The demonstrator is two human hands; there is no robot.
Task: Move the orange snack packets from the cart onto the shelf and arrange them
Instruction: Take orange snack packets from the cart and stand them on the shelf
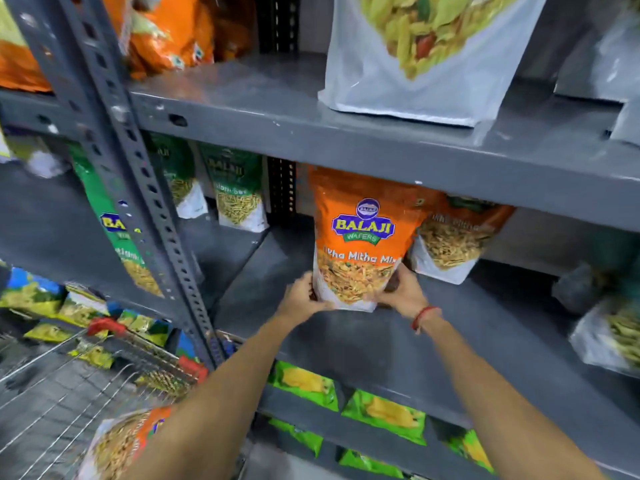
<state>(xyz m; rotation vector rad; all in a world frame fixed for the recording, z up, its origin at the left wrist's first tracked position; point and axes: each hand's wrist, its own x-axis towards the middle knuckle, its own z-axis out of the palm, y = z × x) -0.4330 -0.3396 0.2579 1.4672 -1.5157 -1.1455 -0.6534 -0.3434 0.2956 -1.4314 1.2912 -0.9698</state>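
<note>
Orange pkt (128, 441) lies in wire cart (52, 382), bottom left, nearest cam, left of grey shelf (363, 341). Left hand (301, 297) + right hand (403, 292) grip lower corners of upright orange packet (356, 237) on that shelf, fingers curled round it. Second orange packet (453, 237) stands just right, behind.

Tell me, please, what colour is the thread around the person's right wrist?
Red; the thread shows clearly on the right wrist in the head view.

Single head-worn view; looks forward and down, close upon the grey shelf (363, 337); cart (69, 386) lower left.
</note>
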